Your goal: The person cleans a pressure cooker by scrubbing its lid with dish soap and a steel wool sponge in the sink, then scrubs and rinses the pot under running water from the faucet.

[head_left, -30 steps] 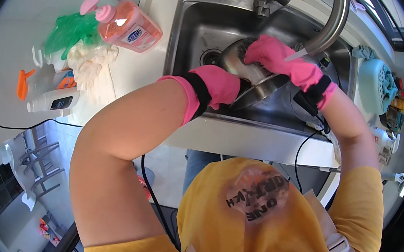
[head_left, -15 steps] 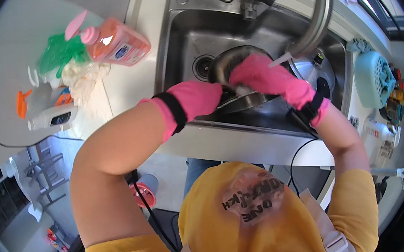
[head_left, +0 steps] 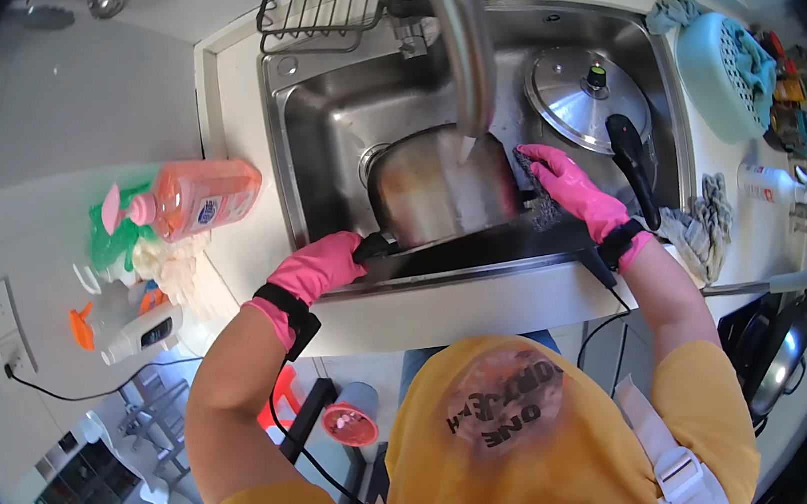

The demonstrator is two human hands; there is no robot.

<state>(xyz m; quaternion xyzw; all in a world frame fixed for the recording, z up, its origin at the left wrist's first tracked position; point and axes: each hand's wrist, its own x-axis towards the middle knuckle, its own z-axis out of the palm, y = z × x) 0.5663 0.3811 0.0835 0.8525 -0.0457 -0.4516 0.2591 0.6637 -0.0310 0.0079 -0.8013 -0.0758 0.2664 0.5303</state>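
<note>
A metal pot [head_left: 441,187] is tipped in the sink, its brownish stained outer surface turned up beneath the faucet. In a pink rubber glove, my left hand [head_left: 320,267] is closed around the pot's black handle [head_left: 375,246]. My right hand [head_left: 572,191], also gloved in pink, is beside the pot's right side. Its fingers pinch a grey steel wool scrubber [head_left: 522,159], partly blurred. To the right, a glass lid [head_left: 571,95] with a metal rim rests in the sink. A black-handled pan [head_left: 630,159] lies next to it, partly hidden.
The curved faucet [head_left: 464,43] hangs over the sink [head_left: 316,112]. A pink soap bottle [head_left: 210,197] lies left of it in view, with a wire rack [head_left: 318,6] behind. On the right are a light blue basket [head_left: 720,77] and a grey rag [head_left: 708,230].
The pot has been turned so its outer surface faces up. My right hand has moved from inside it to its right side; my left hand still grips the handle. The view has shifted.
</note>
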